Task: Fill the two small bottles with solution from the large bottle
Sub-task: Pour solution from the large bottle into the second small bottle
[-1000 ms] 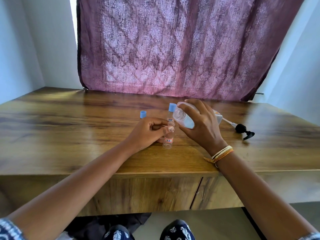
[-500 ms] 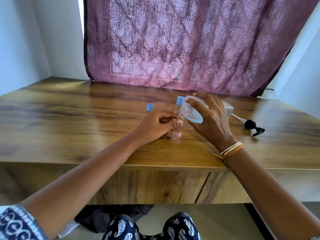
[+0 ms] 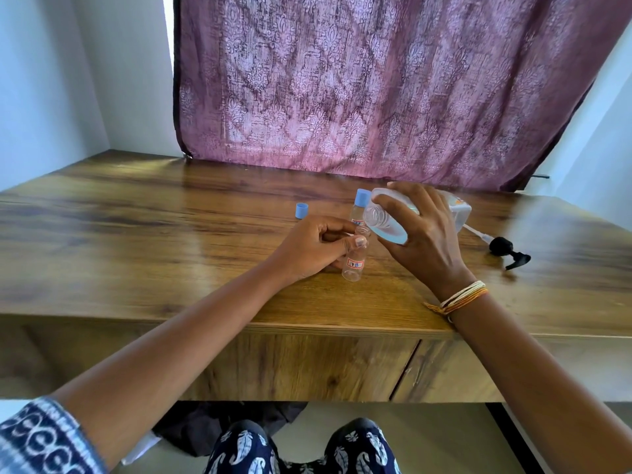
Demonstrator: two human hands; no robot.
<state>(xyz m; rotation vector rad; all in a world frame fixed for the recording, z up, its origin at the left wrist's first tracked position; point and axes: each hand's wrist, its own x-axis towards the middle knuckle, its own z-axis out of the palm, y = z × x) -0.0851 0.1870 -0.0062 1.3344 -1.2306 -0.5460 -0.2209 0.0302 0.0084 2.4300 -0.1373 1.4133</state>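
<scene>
My left hand point(image 3: 318, 246) grips a small clear bottle point(image 3: 355, 265) with a red-edged label, upright on the wooden table point(image 3: 171, 254), its mouth uncapped. My right hand point(image 3: 420, 241) holds the large clear bottle point(image 3: 386, 220) tilted on its side, its open neck just above the small bottle's mouth, pale blue solution pooled near the neck. A second small bottle point(image 3: 359, 208) with a blue cap on stands right behind them.
A loose blue cap point(image 3: 301, 211) stands on the table to the left of the bottles. The black pump head point(image 3: 506, 249) with its tube lies to the right. A purple curtain point(image 3: 376, 83) hangs behind the table. My knees show below the table edge.
The view has shifted slightly. The large bottle's neck has come a little closer over the small bottle's mouth; both hands keep their hold.
</scene>
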